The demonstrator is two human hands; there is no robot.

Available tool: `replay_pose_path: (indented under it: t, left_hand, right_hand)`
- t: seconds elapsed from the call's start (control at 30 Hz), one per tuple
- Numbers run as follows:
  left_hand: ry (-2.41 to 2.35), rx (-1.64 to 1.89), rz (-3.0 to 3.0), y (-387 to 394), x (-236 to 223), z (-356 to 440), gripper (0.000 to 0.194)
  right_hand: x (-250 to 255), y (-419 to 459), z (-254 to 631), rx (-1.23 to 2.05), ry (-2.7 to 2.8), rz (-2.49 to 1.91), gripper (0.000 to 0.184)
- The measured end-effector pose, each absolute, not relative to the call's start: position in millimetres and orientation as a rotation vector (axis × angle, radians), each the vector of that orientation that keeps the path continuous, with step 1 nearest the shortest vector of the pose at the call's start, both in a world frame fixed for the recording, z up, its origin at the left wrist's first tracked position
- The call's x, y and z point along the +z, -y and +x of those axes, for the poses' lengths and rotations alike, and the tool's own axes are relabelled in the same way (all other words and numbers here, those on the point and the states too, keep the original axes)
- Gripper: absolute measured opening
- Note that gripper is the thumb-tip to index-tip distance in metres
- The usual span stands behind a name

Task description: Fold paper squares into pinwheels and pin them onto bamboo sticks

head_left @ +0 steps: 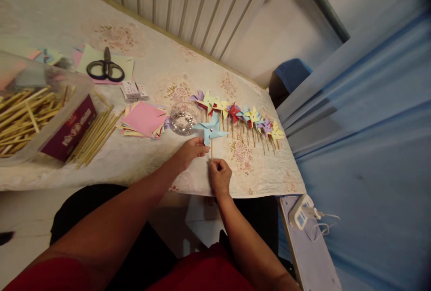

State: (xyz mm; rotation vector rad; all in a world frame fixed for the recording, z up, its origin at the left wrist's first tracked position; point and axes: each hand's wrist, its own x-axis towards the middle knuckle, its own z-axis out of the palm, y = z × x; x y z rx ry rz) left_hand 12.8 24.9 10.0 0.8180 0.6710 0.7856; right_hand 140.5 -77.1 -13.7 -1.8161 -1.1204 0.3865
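Note:
A light blue paper pinwheel [211, 130] stands upright on a thin wooden stick, with a small shiny fastener at its centre. My right hand [221, 176] is closed around the lower part of that stick. Just left of the stick, my left hand [194, 151] has its fingertips at the pinwheel's lower blade, thumb and fingers slightly apart. Whether they touch the paper is hard to make out. Behind the blue blades sits a round clear dish [183, 119] of small metal fasteners. Finished pinwheels [253, 116] in yellow, red, purple and blue lie in a row to the right.
To the left are a stack of coloured paper squares [144, 119], loose wooden sticks [96, 140] and a clear plastic box [76, 102] full of sticks. Scissors [107, 68] lie on paper near small boxes [130, 90]. A power strip [301, 212] sits beyond the table's right corner, beside a blue curtain [363, 147].

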Motion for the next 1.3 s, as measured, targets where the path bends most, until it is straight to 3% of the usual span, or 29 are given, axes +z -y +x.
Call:
replay_pose_path:
  t: [0.9,1.3]
  left_hand:
    - [-0.674,0.804,0.936,-18,12,18,0.029]
    - [-0.629,0.791,0.945,-18,9,19,0.029]
  right_hand:
    - [38,18,129,0.972,0.602,-1.426,0.026]
    - [42,11,128,1.014,0.472,-1.413,0.026]
